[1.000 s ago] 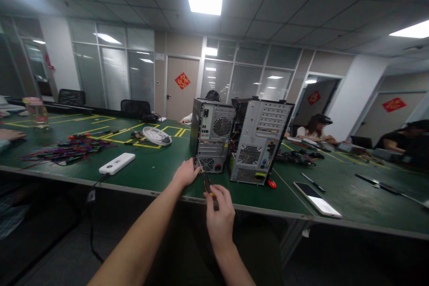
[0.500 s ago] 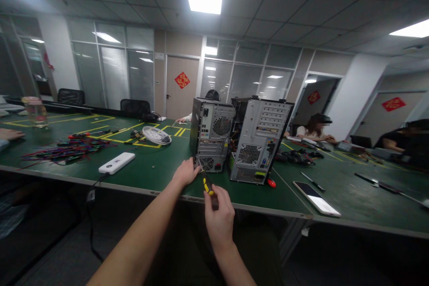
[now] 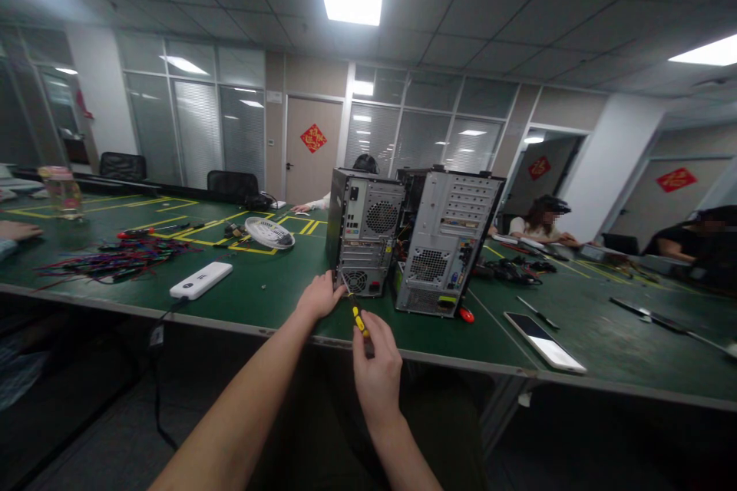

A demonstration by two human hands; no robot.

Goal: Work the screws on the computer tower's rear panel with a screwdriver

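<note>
Two grey computer towers stand rear-side toward me on a green table (image 3: 276, 295). My left hand (image 3: 320, 296) rests against the lower left corner of the left tower (image 3: 365, 232), fingers curled at the case edge. My right hand (image 3: 377, 368) is closed round a black and yellow screwdriver (image 3: 358, 318), whose shaft points up-left to the bottom rear corner of that tower, beside my left fingers. The right tower (image 3: 446, 242) stands close beside it, untouched.
A white power bank (image 3: 201, 280) with a cable, a heap of coloured wires (image 3: 115, 255) and a white fan grille (image 3: 269, 232) lie left. A phone (image 3: 544, 341), a pen and a red object (image 3: 467, 314) lie right. Other people sit across and at the right.
My right hand has turned slightly on the screwdriver handle, showing more yellow. My left hand and both towers have stayed put.
</note>
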